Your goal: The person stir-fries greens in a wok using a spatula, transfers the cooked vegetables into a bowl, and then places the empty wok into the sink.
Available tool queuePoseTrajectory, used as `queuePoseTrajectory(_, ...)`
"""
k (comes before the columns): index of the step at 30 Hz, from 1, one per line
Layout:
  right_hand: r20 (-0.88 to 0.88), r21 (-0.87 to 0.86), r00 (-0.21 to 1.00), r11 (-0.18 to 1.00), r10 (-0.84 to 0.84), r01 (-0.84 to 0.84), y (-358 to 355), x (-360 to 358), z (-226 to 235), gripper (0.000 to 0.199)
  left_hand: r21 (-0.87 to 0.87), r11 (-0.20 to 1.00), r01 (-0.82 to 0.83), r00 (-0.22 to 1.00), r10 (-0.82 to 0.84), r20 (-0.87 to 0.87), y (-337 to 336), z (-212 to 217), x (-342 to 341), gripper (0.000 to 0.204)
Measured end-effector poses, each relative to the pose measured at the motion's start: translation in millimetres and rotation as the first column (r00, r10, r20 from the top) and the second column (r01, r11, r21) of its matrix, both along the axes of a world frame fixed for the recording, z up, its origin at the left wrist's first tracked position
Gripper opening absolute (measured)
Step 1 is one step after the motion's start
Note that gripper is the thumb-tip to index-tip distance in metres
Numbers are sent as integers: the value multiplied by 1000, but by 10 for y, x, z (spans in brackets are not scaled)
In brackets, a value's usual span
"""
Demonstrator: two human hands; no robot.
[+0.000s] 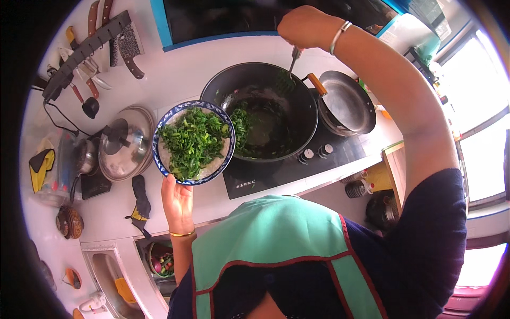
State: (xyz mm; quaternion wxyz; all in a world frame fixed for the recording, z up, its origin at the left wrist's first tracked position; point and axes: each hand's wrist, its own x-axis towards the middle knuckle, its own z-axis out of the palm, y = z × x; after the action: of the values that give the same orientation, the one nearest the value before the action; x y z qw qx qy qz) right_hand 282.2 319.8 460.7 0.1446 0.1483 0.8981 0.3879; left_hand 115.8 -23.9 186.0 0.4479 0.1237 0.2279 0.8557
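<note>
My left hand point(178, 204) grips the near rim of a blue-and-white bowl point(231, 151), holding it beside the wok's left edge. Chopped cooked greens point(194, 139) are heaped in it over a pale layer I cannot make out. In the large black wok point(287, 139), more greens point(241, 127) lie against the left wall, partly hidden by the bowl. My right hand point(304, 26) is closed round the handle of a slotted spatula point(293, 63), above the wok's far side. The spatula's dark head points down into the wok.
A frying pan point(350, 103) sits right of the wok on the black cooktop point(265, 178). Left of the bowl are a large metal lid point(135, 149) and a dark cloth point(141, 202). Knives hang from a wall rack point(87, 50); a sink point(109, 276) is at lower left.
</note>
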Motion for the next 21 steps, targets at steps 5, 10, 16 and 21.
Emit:
queuePoseTrajectory(5,128,-353,991,936,39,9,-132,-150,225,14,-20,999,27,1000,-27,-5,21,62,-8,38)
queuePoseTrajectory(10,286,-44,918,953,-274,299,-80,-314,190,19,-26,998,62,998,-62,4,9,13,-82,32)
queuePoseTrajectory(16,281,-465,949,845,-141,264,-37,-267,283,19,-12,990,138,990,-138,-1,38,-56,-85,39)
queuePoseTrajectory(21,493,-303,819,824,-294,478,19,-305,370,20,-43,995,95,995,-97,-39,33,21,-7,39)
